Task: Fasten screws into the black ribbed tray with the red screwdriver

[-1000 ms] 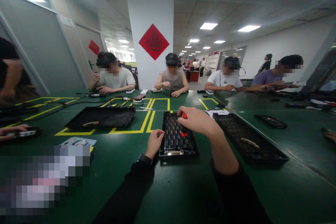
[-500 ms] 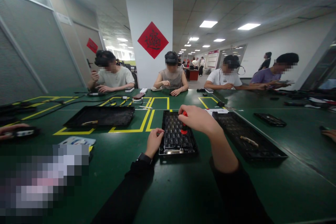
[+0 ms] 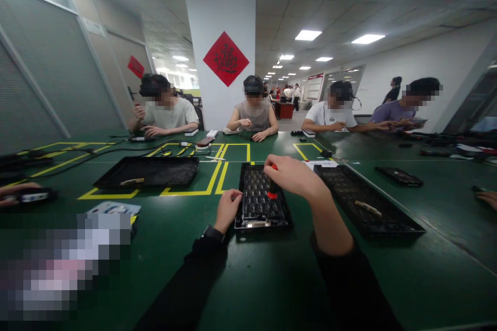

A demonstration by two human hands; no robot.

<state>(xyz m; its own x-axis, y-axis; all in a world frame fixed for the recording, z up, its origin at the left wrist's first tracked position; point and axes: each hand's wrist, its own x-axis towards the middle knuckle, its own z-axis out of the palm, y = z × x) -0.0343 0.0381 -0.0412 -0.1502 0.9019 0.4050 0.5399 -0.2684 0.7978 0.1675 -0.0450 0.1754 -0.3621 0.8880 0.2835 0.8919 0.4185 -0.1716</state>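
Black tray (image 3: 163, 168) on the green table (image 3: 256, 295), pale strip (image 3: 132, 182) inside. Person's left hand (image 3: 227, 211): fingers curled at the left edge of the black case (image 3: 254, 199), can't tell if gripping. Case lies flat between hands. Screwdriver (image 3: 272, 195) roughly upright over it, handle gripped by right hand (image 3: 289, 173). Second tray (image 3: 344, 194) just right.
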